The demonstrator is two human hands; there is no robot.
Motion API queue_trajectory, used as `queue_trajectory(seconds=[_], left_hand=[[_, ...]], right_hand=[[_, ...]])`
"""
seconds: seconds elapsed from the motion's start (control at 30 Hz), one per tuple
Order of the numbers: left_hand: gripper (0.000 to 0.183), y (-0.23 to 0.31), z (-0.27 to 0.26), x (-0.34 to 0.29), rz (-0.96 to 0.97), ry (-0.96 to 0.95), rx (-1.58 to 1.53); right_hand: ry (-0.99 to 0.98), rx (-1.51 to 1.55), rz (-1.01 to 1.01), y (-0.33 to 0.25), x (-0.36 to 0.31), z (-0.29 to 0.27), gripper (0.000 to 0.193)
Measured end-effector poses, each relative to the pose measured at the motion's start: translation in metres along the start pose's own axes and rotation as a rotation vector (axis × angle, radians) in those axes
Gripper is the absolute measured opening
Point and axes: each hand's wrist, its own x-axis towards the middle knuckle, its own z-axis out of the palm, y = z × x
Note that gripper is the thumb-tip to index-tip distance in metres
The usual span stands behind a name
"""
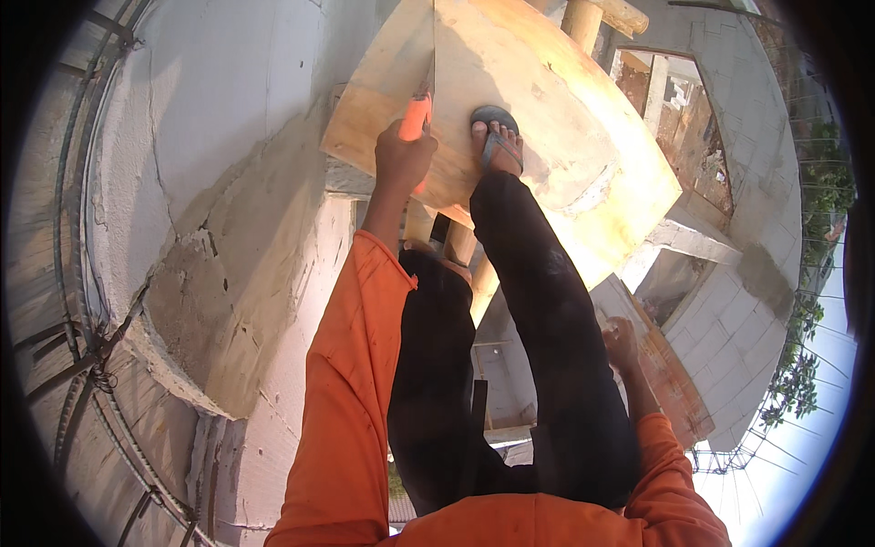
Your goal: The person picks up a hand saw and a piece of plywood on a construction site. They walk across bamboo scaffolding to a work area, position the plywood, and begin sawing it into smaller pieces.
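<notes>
My left hand [403, 159] is wrapped round the orange handle of a handsaw [417, 117]. Its thin blade points away from me, set along a line in a plywood sheet [556, 100]. Pressed on the sheet, to the right of the saw, is my right foot in a dark flip-flop [497, 137]. My right hand [622, 345] hangs beside my right leg, apart from the plywood. Its fingers are curled into a loose fist, and nothing shows sticking out of it.
Wooden poles [460, 244] stand beneath the sheet, with a drop visible between my legs. A rough plastered wall [219, 264] runs along the left, with steel rebar [77, 210] beyond it. On the right are a block wall [747, 137] with an opening and a leaning board [670, 369].
</notes>
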Motion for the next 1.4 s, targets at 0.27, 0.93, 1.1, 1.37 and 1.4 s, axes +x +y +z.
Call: queue_trajectory(seconds=[0.27,0.93,1.1,1.37,1.4], left_hand=[[0.021,0.006,-0.001,-0.008,0.026,0.05,0.087],[0.011,0.02,-0.009,-0.015,-0.052,0.175,0.137],[0.014,0.011,-0.007,-0.009,0.03,0.232,0.079],[0.026,0.013,0.032,-0.077,0.2,-0.049,-0.173],[0.028,0.018,0.04,-0.101,0.187,-0.038,-0.218]], right_hand=[[-0.017,0.061,0.292,0.035,-0.103,0.008,0.033],[-0.088,1.034,0.858,0.007,0.133,0.243,0.059],[0.497,2.092,1.119,-0.006,0.165,0.268,0.07],[0.592,2.513,0.511,-0.006,0.12,0.213,0.041],[0.599,2.557,0.402,-0.006,0.096,0.199,0.038]])
